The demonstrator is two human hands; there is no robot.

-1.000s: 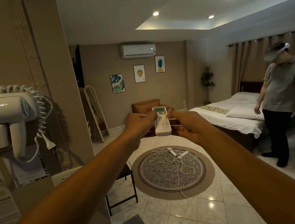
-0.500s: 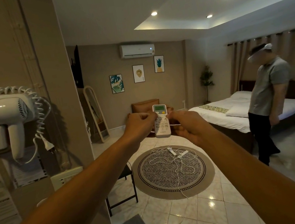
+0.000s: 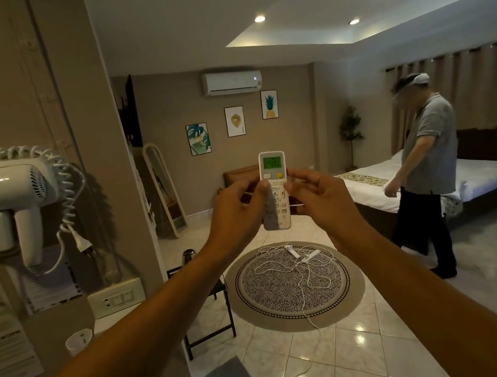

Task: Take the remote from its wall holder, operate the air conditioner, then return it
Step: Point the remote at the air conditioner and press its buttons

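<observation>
I hold a white remote [image 3: 273, 184] upright at arm's length, its green screen lit and a yellow button below it. My left hand [image 3: 238, 214] grips its left side, thumb lying across the keypad. My right hand [image 3: 318, 199] grips the right side. The remote points toward the white air conditioner [image 3: 232, 81] high on the far wall, where a small light shows at its right end. No wall holder for the remote is visible.
A white hair dryer [image 3: 2, 196] with a coiled cord hangs on the wall at left, above a socket panel [image 3: 116, 298]. A round rug [image 3: 294, 282] with tangled white cables lies on the tiled floor. A person [image 3: 426, 178] stands beside the bed [image 3: 430, 181] at right. A black stool [image 3: 209, 323] stands by the wall corner.
The remote and both hands have risen slightly and its screen now faces me more plainly. The person at right has moved left along the bed and bent forward.
</observation>
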